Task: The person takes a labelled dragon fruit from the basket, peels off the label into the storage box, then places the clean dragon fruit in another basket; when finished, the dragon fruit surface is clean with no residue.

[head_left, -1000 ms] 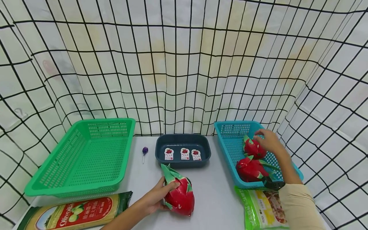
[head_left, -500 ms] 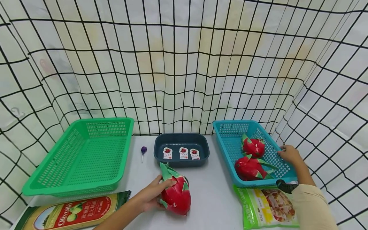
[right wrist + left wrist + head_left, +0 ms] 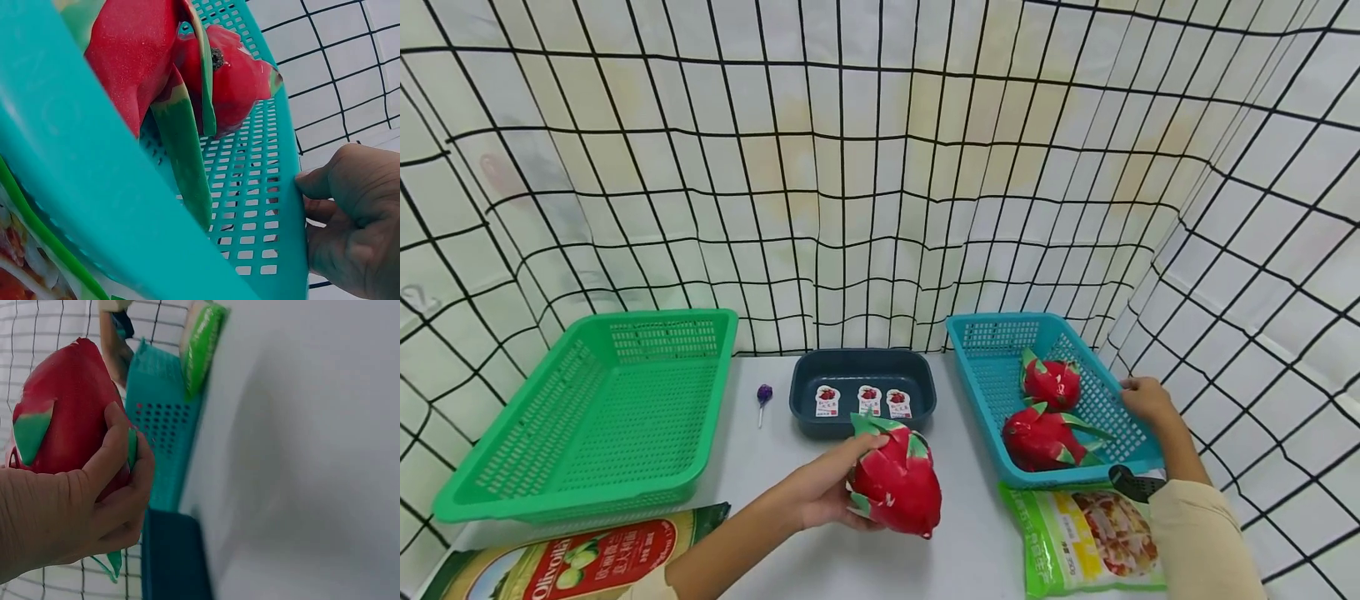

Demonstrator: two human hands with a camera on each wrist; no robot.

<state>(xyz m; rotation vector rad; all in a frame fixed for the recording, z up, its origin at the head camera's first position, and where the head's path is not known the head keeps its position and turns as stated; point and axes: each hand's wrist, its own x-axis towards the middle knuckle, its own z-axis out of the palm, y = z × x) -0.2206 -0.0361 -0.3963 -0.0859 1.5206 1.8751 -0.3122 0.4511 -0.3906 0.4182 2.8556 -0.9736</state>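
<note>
A red dragon fruit with green scales (image 3: 898,487) is held up over the white table in my left hand (image 3: 835,490), the fingers curled round its side. In the left wrist view, that hand (image 3: 81,506) grips the dragon fruit (image 3: 69,419), whose pointed end is at the top. At the right, my right hand (image 3: 1150,404) holds the outer side rim of a blue plastic basket (image 3: 992,408). The right wrist view has the thumb and bent fingers (image 3: 315,184) at that rim. Two more dragon fruits lie in the basket, one behind (image 3: 1052,383), one in front (image 3: 1045,440).
A green basket (image 3: 715,400) stands at left, with a pasta bag (image 3: 602,554) before it. A dark blue tray (image 3: 801,400) with three fruit-picture cards is at the back middle, a purple lollipop (image 3: 764,393) beside it. A green food bag (image 3: 1097,542) lies before the blue basket.
My right hand has left the rear dragon fruit in the blue basket and moved to the basket's right rim. My left hand has raised its dragon fruit, moving it right.
</note>
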